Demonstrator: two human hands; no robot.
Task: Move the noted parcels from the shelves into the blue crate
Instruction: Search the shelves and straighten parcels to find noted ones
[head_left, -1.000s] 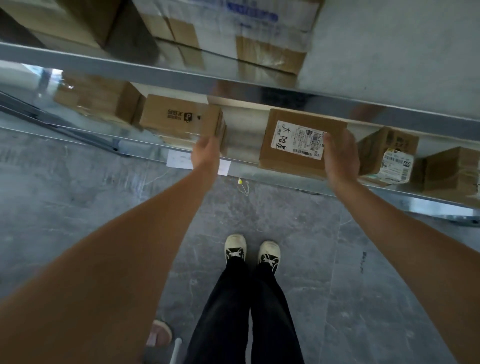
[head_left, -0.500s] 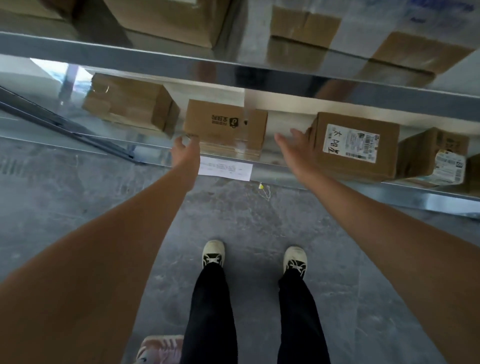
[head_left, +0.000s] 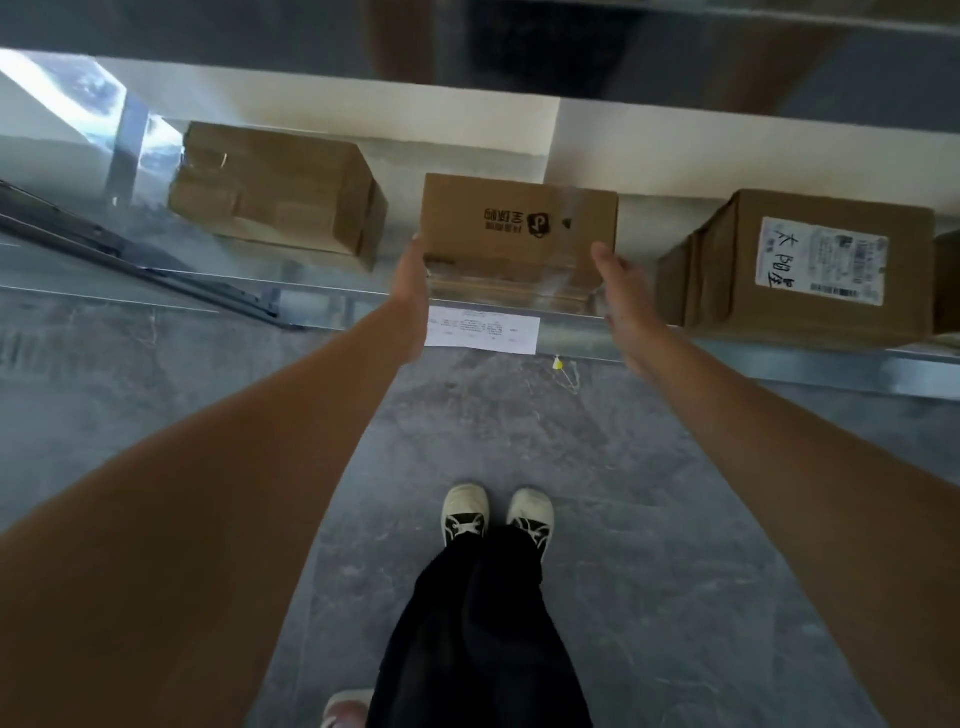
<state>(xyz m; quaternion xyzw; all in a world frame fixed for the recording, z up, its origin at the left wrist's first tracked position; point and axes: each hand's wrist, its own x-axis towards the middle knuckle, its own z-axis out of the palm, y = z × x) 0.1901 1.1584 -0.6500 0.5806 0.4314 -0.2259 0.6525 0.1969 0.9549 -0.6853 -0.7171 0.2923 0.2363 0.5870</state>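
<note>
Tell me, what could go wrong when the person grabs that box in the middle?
The left hand presses the side of the middle box, but the right hand looks open and barely touching, so the box might twist or slip if pulled now. The box sits near the front edge of the shelf, so it could tip off onto the floor, close to the shoes. The labelled box stands close by and could get bumped.
</note>
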